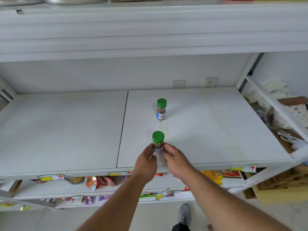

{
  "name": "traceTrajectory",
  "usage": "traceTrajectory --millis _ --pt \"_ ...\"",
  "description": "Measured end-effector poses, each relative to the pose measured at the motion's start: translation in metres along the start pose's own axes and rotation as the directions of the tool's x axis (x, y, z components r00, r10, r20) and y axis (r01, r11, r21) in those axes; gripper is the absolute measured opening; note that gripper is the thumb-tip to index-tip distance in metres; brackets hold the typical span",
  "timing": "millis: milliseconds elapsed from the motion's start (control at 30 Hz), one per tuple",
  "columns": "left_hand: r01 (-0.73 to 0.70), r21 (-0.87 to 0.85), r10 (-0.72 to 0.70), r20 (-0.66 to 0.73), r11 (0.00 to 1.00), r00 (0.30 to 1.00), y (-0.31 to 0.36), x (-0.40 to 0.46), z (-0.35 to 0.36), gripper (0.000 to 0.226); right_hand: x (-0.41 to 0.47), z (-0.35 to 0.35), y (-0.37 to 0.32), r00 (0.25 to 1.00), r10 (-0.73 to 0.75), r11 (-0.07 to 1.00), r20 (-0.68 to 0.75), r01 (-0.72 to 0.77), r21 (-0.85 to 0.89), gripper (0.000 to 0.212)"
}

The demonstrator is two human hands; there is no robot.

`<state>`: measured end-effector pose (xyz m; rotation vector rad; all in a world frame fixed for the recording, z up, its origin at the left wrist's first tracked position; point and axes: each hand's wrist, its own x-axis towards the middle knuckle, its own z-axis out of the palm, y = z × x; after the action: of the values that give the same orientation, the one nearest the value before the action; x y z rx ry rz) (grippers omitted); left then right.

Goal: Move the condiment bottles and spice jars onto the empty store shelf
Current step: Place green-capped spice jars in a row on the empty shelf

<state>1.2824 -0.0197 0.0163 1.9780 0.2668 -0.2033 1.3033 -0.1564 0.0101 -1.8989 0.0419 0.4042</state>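
White shelf (216, 130) lies bare around two upright spice jars (161, 109)

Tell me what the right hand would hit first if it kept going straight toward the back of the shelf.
The right hand already grips the near spice jar, so it would push that. Beyond it, the far spice jar stands roughly in line and would likely come next, then the back wall. Depth is hard to judge.

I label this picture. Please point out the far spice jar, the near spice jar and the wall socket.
far spice jar (161, 112): head view, glass body.
near spice jar (158, 137): head view, green lid.
wall socket (210, 82): head view, faceplate.
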Motion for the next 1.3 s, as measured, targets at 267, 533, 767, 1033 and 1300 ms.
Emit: traceTrajectory --millis 267,533,767,1033,1300 --pt "-0.017 0.008 0.017 0.063 1.000 0.998 0.004 0.003 0.022 0.063 -0.007 -0.018 0.017 0.999 0.002 1.000 -0.052 -0.003 -0.015 0.041" --pt "0.078 -0.070 -0.073 0.064 0.994 0.995 -0.001 0.003 0.022 0.062 -0.002 -0.023 0.026 0.999 0.023 0.996 -0.030 -0.026 -0.083 0.051" --pt "0.012 -0.007 -0.012 0.100 1.000 0.995 -0.006 0.007 0.021 0.070 0.009 -0.017 0.029 1.000 -0.015 0.998 -0.017 0.014 -0.061 0.048" --pt "-0.012 0.030 0.009 0.103 0.999 0.995 -0.011 0.047 0.021 0.072 0.040 -0.021 0.020 0.999 -0.041 0.999 -0.025 0.041 -0.030 0.049" --pt "-0.002 0.007 0.002 0.072 1.000 0.997 -0.002 0.098 0.021 0.071 0.084 -0.036 0.002 0.994 -0.104 0.995 -0.014 0.104 0.010 0.062"
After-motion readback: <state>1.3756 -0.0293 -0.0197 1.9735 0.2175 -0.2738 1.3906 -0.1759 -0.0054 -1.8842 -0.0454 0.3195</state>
